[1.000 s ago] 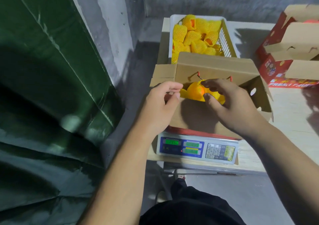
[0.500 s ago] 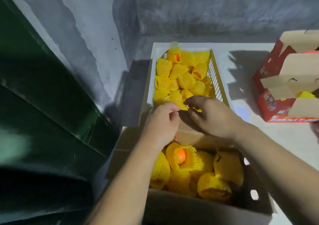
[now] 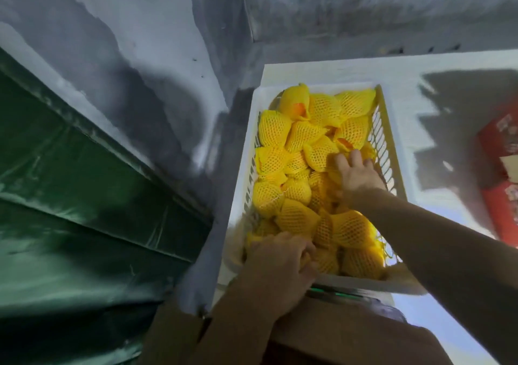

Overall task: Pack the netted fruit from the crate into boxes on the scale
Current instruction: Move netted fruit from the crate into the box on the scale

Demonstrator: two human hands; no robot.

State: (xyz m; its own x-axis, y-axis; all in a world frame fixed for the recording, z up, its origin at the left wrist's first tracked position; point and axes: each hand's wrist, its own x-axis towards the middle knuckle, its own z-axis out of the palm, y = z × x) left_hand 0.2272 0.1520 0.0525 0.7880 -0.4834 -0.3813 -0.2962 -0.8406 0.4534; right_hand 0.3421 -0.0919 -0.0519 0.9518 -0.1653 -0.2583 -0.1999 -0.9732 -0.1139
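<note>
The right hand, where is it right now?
In the head view the right hand reaches into the white crate near its right wall, fingers spread on the yellow netted fruit, beyond the left hand.

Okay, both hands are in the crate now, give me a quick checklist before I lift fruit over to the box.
1. Left hand grips netted fruit at the crate's near end: ok.
2. Right hand grips a fruit: cannot tell, its fingers lie spread on the pile.
3. Crate has fruit: ok.
4. Cardboard box in reach below the crate: ok.
5. Room left in the box: cannot tell, its inside is out of view.
</note>
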